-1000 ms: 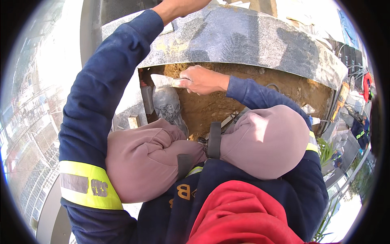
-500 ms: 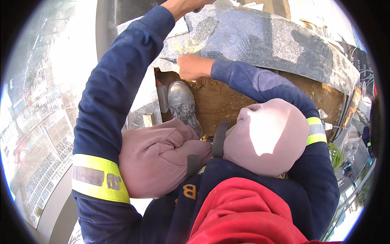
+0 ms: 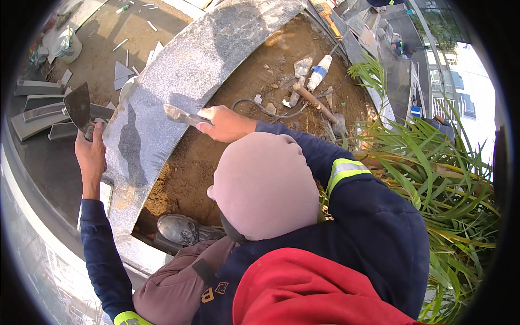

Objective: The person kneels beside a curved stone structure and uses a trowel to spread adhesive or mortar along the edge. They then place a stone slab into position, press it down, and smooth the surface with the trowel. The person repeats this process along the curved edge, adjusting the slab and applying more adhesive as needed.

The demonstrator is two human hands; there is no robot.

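Observation:
My left hand (image 3: 91, 154) is closed round the handle of a dark, wide-bladed putty knife (image 3: 79, 107). Its blade points up and away, beside the left edge of a curved grey stone slab (image 3: 157, 89). In my right hand (image 3: 226, 124) is a narrower putty knife (image 3: 181, 115), gripped by its handle. That blade reaches left over the slab near its inner edge; I cannot tell whether it touches the stone. Dark damp-looking patches and a yellowish smear mark the slab's top. My shoe (image 3: 181, 229) is in the soil bed (image 3: 187, 173) against the slab.
On the soil to the right lie a hammer (image 3: 315, 102), a white bottle with a blue band (image 3: 319, 73) and a cable (image 3: 254, 103). Leafy plants (image 3: 433, 184) crowd the right side. Cut stone pieces (image 3: 40, 119) and a bucket (image 3: 69, 49) are at the far left.
The view has swung round to the right, bringing the hammer, bottle and plants into sight. My left hand, cut off at the top before, now shows its putty knife; my right hand holds its knife over the slab.

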